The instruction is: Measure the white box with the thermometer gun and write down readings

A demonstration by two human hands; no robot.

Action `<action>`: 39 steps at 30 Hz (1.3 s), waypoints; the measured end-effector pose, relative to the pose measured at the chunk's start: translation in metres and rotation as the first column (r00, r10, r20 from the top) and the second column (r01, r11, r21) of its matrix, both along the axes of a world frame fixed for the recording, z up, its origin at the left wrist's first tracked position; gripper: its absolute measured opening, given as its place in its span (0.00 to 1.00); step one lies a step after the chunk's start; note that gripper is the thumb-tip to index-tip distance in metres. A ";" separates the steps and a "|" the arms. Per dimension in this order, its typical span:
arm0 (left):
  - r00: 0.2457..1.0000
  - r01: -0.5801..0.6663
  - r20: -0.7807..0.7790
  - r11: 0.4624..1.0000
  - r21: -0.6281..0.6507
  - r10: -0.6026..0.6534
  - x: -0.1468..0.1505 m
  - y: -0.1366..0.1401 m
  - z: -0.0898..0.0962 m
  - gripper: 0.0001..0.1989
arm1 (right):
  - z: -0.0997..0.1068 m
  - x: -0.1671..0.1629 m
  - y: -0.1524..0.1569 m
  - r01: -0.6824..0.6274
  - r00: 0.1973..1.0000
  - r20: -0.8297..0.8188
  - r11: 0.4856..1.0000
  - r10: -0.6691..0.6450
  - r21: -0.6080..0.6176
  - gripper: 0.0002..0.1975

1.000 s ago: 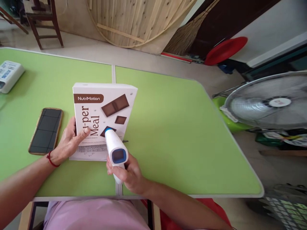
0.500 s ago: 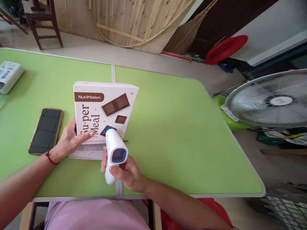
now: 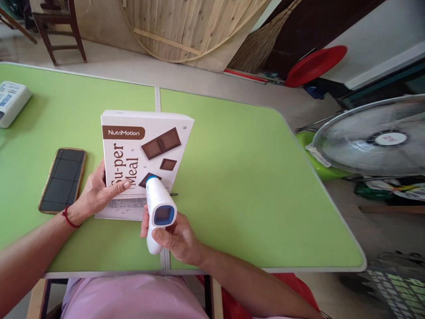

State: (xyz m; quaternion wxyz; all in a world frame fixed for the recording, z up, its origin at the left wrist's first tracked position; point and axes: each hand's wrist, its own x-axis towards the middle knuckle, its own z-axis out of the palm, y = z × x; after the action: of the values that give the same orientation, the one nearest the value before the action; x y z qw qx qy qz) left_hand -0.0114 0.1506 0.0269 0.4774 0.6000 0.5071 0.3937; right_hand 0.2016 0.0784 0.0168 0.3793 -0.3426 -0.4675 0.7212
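Note:
My left hand (image 3: 97, 190) grips a white box (image 3: 166, 133) by its lower left, thumb across the front, fingers hidden behind. Brown chocolate pieces and the words "NutriMotion Su-per Meal" are printed on its face, which is tilted towards me. Wrapped round the handle of a white and blue infrared thermometer (image 3: 156, 197) is my right hand (image 3: 175, 237). The thermometer's nose points at the box's lower front, and its screen looks dark. Under the box lies a sheet of paper (image 3: 122, 214) with handwriting, partly covered. A pen tip (image 3: 174, 194) shows beside the box.
A phone (image 3: 63, 179) in a tan case lies left of my left hand on the green table (image 3: 252, 190). At the far left sits a white device (image 3: 12, 104). Beyond the right edge stands a fan (image 3: 372, 137); a wooden chair (image 3: 61, 33) is behind the table.
The box face leans very slightly more towards me. Both hands keep their grips, and the thermometer stays aimed at the box. The whole view has shifted a little.

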 end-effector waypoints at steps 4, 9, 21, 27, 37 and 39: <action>1.000 0.000 0.000 1.000 -0.001 0.000 0.000 0.000 0.000 0.26 | 0.001 0.000 0.001 -0.003 1.000 0.017 1.000 0.003 -0.008 0.18; 1.000 -0.005 0.003 1.000 -0.009 0.006 0.001 0.000 0.000 0.26 | -0.001 0.001 0.001 0.007 1.000 -0.001 1.000 -0.007 0.005 0.18; 1.000 -0.003 0.025 1.000 0.008 0.003 0.003 0.000 0.004 0.26 | 0.001 0.001 0.003 0.004 1.000 0.013 1.000 -0.004 0.004 0.19; 0.999 0.009 -0.051 0.998 0.064 -0.006 0.002 0.000 0.006 0.25 | -0.001 0.000 0.003 0.009 1.000 0.008 1.000 -0.009 -0.011 0.19; 0.983 -0.051 -0.168 0.994 0.095 0.067 -0.001 0.003 0.006 0.24 | 0.001 0.001 0.004 0.016 1.000 0.007 0.999 -0.016 -0.034 0.18; 0.996 -0.050 -0.076 0.997 0.051 0.054 -0.001 0.002 0.006 0.24 | 0.002 0.001 0.004 0.019 1.000 -0.004 1.000 -0.019 -0.023 0.17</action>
State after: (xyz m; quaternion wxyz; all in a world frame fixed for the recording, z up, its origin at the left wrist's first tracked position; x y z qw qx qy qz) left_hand -0.0125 0.1526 0.0327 0.4322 0.6128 0.5310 0.3947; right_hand 0.2029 0.0826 0.0185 0.3833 -0.3499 -0.4552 0.7235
